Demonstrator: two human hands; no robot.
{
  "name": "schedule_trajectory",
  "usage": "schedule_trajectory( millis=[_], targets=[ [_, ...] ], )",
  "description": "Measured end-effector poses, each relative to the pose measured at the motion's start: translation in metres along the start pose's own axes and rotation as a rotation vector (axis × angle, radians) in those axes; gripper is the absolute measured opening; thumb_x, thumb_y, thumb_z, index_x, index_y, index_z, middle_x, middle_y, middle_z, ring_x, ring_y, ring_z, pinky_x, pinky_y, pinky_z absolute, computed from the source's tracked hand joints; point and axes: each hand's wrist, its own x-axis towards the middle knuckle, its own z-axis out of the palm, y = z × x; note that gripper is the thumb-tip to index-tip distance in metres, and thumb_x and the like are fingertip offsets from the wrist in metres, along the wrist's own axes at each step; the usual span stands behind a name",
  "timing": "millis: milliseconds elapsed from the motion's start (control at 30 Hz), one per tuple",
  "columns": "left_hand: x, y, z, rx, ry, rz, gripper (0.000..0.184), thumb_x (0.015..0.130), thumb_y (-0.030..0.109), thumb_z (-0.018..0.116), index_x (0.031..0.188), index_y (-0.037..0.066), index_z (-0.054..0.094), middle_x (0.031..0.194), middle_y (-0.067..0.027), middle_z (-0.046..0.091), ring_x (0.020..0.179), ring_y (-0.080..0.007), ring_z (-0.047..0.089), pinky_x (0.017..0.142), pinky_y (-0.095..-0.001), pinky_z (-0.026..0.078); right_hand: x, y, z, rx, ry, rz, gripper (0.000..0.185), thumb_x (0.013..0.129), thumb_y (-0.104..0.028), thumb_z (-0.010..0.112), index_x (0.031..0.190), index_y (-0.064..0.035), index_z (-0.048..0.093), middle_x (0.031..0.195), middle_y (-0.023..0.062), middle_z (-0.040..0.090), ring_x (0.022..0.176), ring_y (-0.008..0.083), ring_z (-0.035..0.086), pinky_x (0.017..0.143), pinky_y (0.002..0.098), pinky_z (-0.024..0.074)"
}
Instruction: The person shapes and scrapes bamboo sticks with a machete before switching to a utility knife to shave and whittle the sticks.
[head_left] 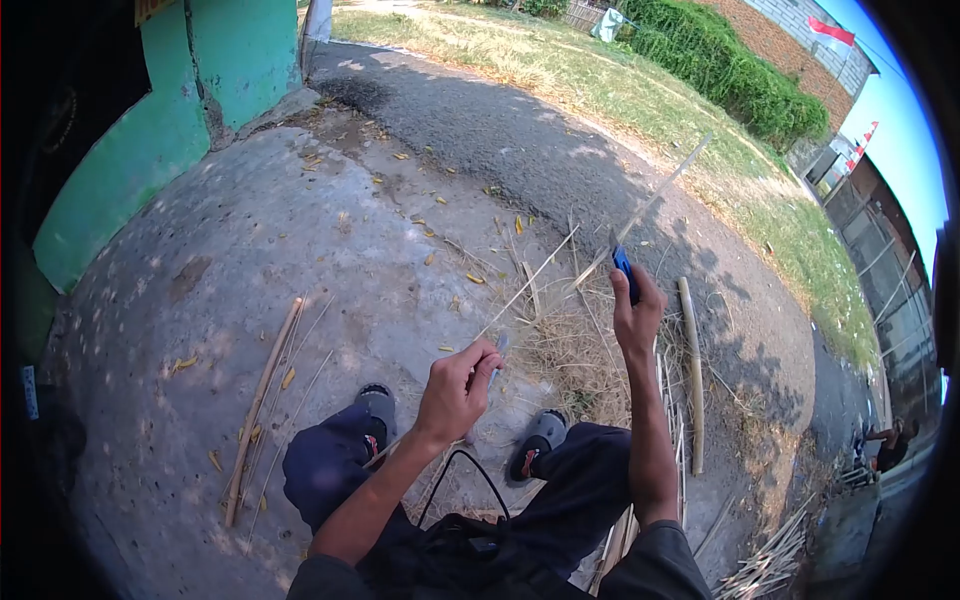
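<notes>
On the concrete [270,240] nr the road edge, my L grip [458,388] is closed, thumb & fingers pinched on a thin strip [528,282] that slants up & away to the R. There's a pale bluish bit at those fingertips too; can't tell what. My R grip [640,318] is wrapped tight round a blue knife [624,268], blade pointing up & away. A long pale strip [668,182] slants past the blade; can't tell if they touch. A heap of shavings [572,355] lies on the ground btwn my grips. Thick pole [692,385] just R of my R forearm; brown stick [265,410] well off L, w/ slivers alongside. Yellow leaves scattered abt. Bundle of strips [772,558] lower R, person [890,445] far R, well apart.
</notes>
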Motion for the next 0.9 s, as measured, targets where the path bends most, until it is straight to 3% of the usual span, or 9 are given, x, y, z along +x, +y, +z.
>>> schedule_trajectory(
  millis=[200, 333, 400, 500, 533, 600, 633, 767, 900],
  targets=[
    [-0.004, 0.000, -0.002, 0.048, -0.079, -0.026, 0.016, 0.107, 0.012, 0.060, 0.101, 0.000, 0.069, 0.075, -0.0086, 0.067, 0.055, -0.0150, 0.055, 0.055, -0.0322, 0.045, -0.001, 0.037, -0.014, 0.029, 0.120, 0.117, 0.033, 0.101, -0.032, 0.073, 0.104, 0.0015, 0.072, 0.064, 0.0090, 0.056, 0.056, 0.0186, 0.049, 0.056, 0.0368, 0.0375],
    [-0.001, -0.010, -0.004, 0.049, -0.041, -0.007, 0.017, 0.107, 0.012, 0.060, 0.100, 0.000, 0.068, 0.073, -0.0087, 0.065, 0.055, -0.0148, 0.053, 0.055, -0.0321, 0.044, -0.026, 0.001, -0.002, 0.039, -0.067, -0.222, 0.029, 0.098, -0.027, 0.076, 0.105, 0.0009, 0.072, 0.070, 0.0115, 0.061, 0.058, 0.0201, 0.052, 0.057, 0.0346, 0.0397],
    [0.002, -0.010, -0.008, 0.074, -0.054, -0.042, 0.018, 0.107, 0.013, 0.060, 0.099, 0.000, 0.068, 0.072, -0.0086, 0.064, 0.055, -0.0149, 0.052, 0.055, -0.0320, 0.044, -0.025, -0.010, -0.007, 0.129, -0.138, -0.184, 0.029, 0.099, -0.029, 0.075, 0.106, -0.0005, 0.073, 0.073, 0.0086, 0.062, 0.060, 0.0161, 0.053, 0.058, 0.0321, 0.0406],
    [0.004, -0.002, -0.015, 0.103, -0.090, -0.074, 0.018, 0.108, 0.014, 0.059, 0.099, 0.000, 0.067, 0.074, -0.0092, 0.066, 0.056, -0.0145, 0.053, 0.056, -0.0319, 0.044, -0.019, -0.010, -0.011, 0.475, -0.100, 0.190, 0.032, 0.104, -0.034, 0.070, 0.113, -0.0036, 0.074, 0.078, -0.0053, 0.056, 0.061, 0.0051, 0.046, 0.054, 0.0285, 0.0335],
    [0.009, -0.002, -0.015, 0.105, -0.086, -0.055, 0.018, 0.108, 0.014, 0.059, 0.099, 0.000, 0.067, 0.074, -0.0092, 0.066, 0.056, -0.0145, 0.053, 0.056, -0.0319, 0.044, -0.015, -0.007, -0.012, 0.478, -0.088, 0.175, 0.032, 0.104, -0.034, 0.070, 0.113, -0.0036, 0.074, 0.078, -0.0053, 0.056, 0.061, 0.0051, 0.046, 0.054, 0.0285, 0.0335],
    [0.013, -0.003, -0.015, 0.160, -0.056, 0.078, 0.015, 0.107, 0.014, 0.059, 0.101, 0.002, 0.065, 0.082, -0.0173, 0.071, 0.071, -0.0349, 0.071, 0.064, -0.0439, 0.053, -0.012, -0.007, -0.017, 0.826, 0.061, 0.387, 0.039, 0.105, -0.034, 0.069, 0.125, -0.0003, 0.071, 0.081, -0.0067, 0.055, 0.060, 0.0020, 0.039, 0.052, 0.0240, 0.0277],
    [0.015, -0.002, -0.016, 0.162, -0.057, 0.081, 0.015, 0.107, 0.014, 0.059, 0.101, 0.002, 0.065, 0.082, -0.0173, 0.071, 0.071, -0.0349, 0.071, 0.064, -0.0439, 0.053, -0.010, -0.007, -0.016, 0.916, 0.090, 0.399, 0.046, 0.105, -0.033, 0.070, 0.133, 0.0027, 0.066, 0.088, -0.0038, 0.063, 0.059, -0.0005, 0.037, 0.051, 0.0204, 0.0250],
    [0.029, 0.018, -0.025, 0.314, -0.119, 0.176, 0.014, 0.106, 0.016, 0.059, 0.102, 0.004, 0.063, 0.087, -0.0174, 0.071, 0.079, -0.0407, 0.070, 0.067, -0.0467, 0.054, -0.007, -0.023, -0.022, 0.997, 0.112, 0.386, 0.039, 0.104, -0.027, 0.073, 0.130, 0.0015, 0.069, 0.098, 0.0046, 0.075, 0.057, -0.0002, 0.038, 0.050, 0.0224, 0.0255],
    [0.030, 0.022, -0.034, 0.413, -0.171, 0.181, 0.014, 0.106, 0.019, 0.061, 0.102, 0.005, 0.063, 0.091, -0.0157, 0.072, 0.080, -0.0399, 0.070, 0.068, -0.0458, 0.054, -0.015, -0.018, -0.013, 0.975, 0.140, 0.464, 0.032, 0.105, -0.028, 0.072, 0.121, 0.0002, 0.073, 0.084, 0.0001, 0.071, 0.055, 0.0002, 0.035, 0.050, 0.0224, 0.0235]
  ],
)
